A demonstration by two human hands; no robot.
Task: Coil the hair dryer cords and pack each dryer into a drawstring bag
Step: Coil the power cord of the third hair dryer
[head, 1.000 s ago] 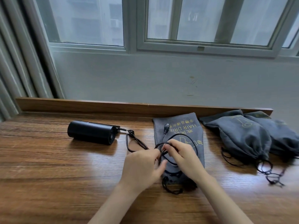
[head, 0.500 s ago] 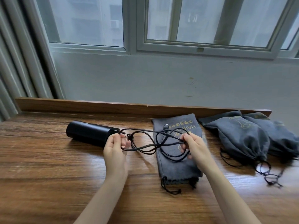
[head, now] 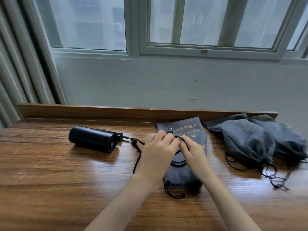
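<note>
— What are my fingers doing?

— The fingers [head: 164, 136] of your left hand [head: 156, 152] and your right hand [head: 193, 150] are curling in and pinching the black cord [head: 179, 162]. Its loops are hanging just under them, over the flat grey bag [head: 181, 175].

— And the hair dryer?

— The hair dryer [head: 93, 141] is lying on its side on the wooden table [head: 50, 180], left of your hands, not touching them. It is stretching left to right, its round end facing your hands. The cord is running from that end to your left hand. Two full bags [head: 246, 142] are sitting far right.
</note>
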